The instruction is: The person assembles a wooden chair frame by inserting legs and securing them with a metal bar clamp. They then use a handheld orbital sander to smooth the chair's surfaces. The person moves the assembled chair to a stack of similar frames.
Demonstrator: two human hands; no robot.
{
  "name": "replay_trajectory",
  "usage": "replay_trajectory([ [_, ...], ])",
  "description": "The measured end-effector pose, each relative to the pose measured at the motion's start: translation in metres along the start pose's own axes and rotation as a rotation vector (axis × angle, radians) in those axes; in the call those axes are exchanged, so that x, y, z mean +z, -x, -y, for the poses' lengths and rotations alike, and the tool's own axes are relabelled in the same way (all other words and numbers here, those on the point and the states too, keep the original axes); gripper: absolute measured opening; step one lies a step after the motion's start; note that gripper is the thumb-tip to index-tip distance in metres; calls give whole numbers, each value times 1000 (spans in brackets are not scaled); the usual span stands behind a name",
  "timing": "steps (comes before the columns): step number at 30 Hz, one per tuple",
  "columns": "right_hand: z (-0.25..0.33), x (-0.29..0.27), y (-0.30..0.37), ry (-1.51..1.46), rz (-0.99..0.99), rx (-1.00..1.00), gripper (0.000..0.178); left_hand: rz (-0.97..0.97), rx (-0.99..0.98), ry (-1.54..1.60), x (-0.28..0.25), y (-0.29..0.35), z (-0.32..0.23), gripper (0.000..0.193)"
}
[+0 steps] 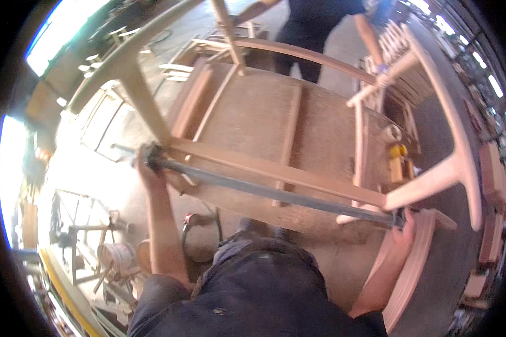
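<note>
A long grey bar clamp (275, 195) runs along the near rail (281, 170) of a bare wooden chair or sofa frame. My left hand (149, 164) is closed round the clamp's dark screw end, beside the left leg joint. At the other end my right hand (403, 227) grips the clamp's jaw, close to where the rail meets the right leg (433, 182). The frame has curved, pale arms and legs on both sides. Across from me a co-worker (315, 28) stands with a hand (381, 76) at the far right corner of the frame.
Beneath the frame is a brown worktop (247, 118) with loose wooden rails. A yellow tool or container (399, 164) and a tape roll (392, 133) sit at right. A white bucket (117, 255) and metal stand are at lower left. Stacked curved wood pieces (416, 264) lie near my right arm.
</note>
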State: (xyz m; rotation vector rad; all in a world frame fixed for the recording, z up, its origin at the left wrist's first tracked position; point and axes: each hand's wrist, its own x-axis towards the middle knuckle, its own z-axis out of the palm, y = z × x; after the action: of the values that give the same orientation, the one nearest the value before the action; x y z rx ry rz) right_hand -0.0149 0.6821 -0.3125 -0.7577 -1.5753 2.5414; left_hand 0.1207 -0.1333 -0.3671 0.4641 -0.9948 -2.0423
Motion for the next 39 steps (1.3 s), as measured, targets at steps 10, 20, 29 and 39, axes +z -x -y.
replay_trajectory([
  [10, 6, 22, 12, -21, 48, -60, 40, -153, 49, 39, 29, 43, 9, 36],
  [20, -16, -2, -15, -254, 170, -19, 33, -19, -163, -63, -36, -10, 28, 49],
  [29, -7, 30, 10, -132, 50, -137, 13, 42, -204, -83, -42, -32, 7, 36],
  [39, -25, 29, -1, -365, 131, -198, 17, -26, -238, -149, -41, -39, -3, 35],
])
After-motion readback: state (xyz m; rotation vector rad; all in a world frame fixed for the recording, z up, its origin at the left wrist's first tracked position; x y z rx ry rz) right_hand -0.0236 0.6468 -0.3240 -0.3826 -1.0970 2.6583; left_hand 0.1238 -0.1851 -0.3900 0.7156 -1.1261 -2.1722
